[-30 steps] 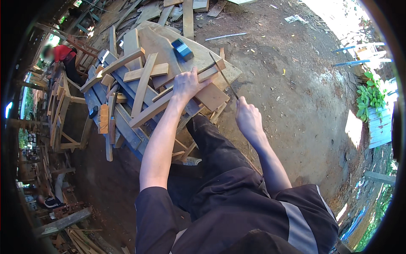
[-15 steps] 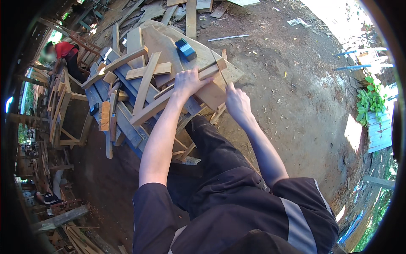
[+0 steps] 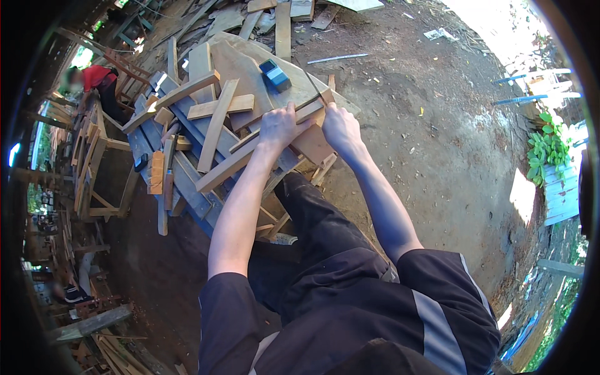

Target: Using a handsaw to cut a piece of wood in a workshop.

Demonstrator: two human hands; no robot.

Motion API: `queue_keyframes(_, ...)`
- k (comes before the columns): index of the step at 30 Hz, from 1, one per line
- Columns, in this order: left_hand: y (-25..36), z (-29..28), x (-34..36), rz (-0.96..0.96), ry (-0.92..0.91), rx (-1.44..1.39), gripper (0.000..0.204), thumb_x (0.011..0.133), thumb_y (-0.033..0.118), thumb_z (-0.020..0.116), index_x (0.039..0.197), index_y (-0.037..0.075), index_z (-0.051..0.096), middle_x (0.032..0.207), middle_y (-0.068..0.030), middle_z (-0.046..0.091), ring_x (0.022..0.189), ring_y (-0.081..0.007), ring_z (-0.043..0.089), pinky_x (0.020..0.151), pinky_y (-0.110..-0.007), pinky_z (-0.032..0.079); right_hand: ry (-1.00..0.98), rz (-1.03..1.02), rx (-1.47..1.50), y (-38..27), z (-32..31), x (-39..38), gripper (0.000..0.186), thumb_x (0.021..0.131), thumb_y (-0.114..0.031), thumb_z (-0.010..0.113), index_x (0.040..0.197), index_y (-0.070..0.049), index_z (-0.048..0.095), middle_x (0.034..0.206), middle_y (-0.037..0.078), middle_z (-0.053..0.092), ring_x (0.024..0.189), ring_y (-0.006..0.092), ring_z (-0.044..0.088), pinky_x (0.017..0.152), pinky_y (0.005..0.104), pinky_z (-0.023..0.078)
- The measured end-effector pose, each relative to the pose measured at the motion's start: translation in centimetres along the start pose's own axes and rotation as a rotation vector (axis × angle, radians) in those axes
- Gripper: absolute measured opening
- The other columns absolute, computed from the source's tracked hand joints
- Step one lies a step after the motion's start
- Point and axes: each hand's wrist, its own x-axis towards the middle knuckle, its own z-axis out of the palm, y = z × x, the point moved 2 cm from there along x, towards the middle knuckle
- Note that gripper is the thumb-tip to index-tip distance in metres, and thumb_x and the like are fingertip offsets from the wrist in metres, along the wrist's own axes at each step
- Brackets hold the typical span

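While fingers of the left hand point(image 3: 279, 130) clasp a wooden bar point(image 3: 227, 167), the right hand point(image 3: 342, 130), clenched on a thin blade point(image 3: 315, 86), has neared them.

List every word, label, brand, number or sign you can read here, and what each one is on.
None can be read.
Blue-and-black box: has a pale patch; any print on it is too small and blurred to read.
Pale scrap on the ground: too small to tell whether it bears print.
Thin blade at the right hand and wooden strip under the left hand: no lettering visible.
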Motion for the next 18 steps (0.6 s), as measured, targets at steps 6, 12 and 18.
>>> queue_keyframes(6, -1.1, -1.1, -0.9, 0.066, -0.014, 0.02, 0.065, 0.078, 0.068, 0.069, 0.09, 0.004, 0.062, 0.074, -0.018, 0.07, 0.073, -0.0338, 0.072, 0.066, -0.043, 0.058, -0.063, 0.02, 0.03, -0.1, 0.0, -3.8, 0.021, 0.09, -0.006, 0.047, 0.107, 0.004, 0.052, 0.08, 0.028, 0.068, 0.078, 0.0443, 0.07, 0.069, 0.0525, 0.056)
queue_keyframes(12, -1.4, -0.3, 0.6, -0.096, -0.087, 0.043, 0.068, 0.077, 0.072, 0.067, 0.09, 0.005, 0.063, 0.074, -0.0177, 0.071, 0.074, -0.0335, 0.073, 0.065, -0.044, 0.057, 0.004, 0.056, 0.02, 0.4, 1.2, -5.3, 0.017, 0.092, -0.006, 0.047, 0.106, 0.002, 0.052, 0.077, 0.028, 0.068, 0.076, 0.0438, 0.07, 0.066, 0.0518, 0.056)
queue_keyframes(18, -1.9, -0.6, 0.5, -0.029, -0.045, 0.031, 0.065, 0.078, 0.07, 0.068, 0.09, 0.007, 0.063, 0.074, -0.0173, 0.071, 0.074, -0.0343, 0.073, 0.064, -0.046, 0.057, -0.099, 0.099, 0.056, 1.3, -0.8, -10.8, 0.024, 0.103, -0.023, 0.044, 0.102, 0.0, 0.051, 0.072, 0.029, 0.064, 0.071, 0.049, 0.066, 0.064, 0.0574, 0.051)
